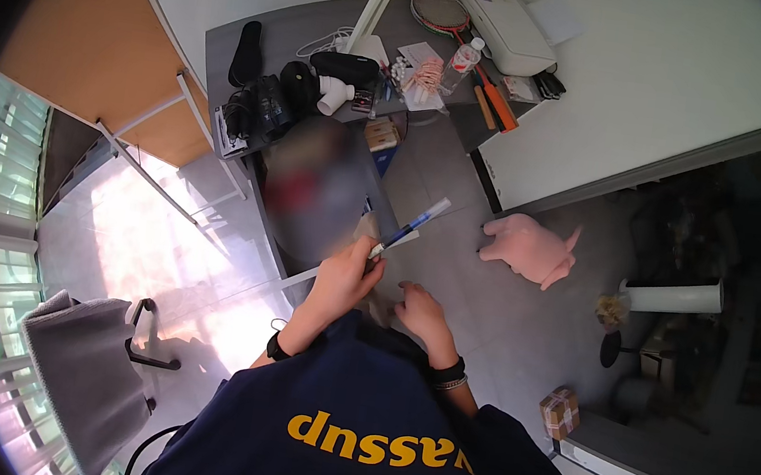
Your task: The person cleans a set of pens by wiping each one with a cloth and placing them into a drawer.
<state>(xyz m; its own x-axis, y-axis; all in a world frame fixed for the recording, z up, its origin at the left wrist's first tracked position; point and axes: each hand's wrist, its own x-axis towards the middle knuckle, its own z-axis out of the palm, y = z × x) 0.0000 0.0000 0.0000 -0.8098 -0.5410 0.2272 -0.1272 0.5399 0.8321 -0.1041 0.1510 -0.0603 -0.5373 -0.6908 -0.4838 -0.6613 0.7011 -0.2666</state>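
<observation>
My left hand is closed around a blue pen with a clear end, which points up and to the right. Something small and whitish shows at the fingertips beside the pen, too small to name. Below and to the right is my right hand, its fingers loosely bent and apart, with nothing visible in them. An open drawer extends from the desk just beyond my left hand. Its contents are blurred, apart from a reddish patch.
On the grey desk lie a racket, a white printer, a bottle, black cases and cables. A pink plush toy rests on the floor to the right. A grey chair stands at the left.
</observation>
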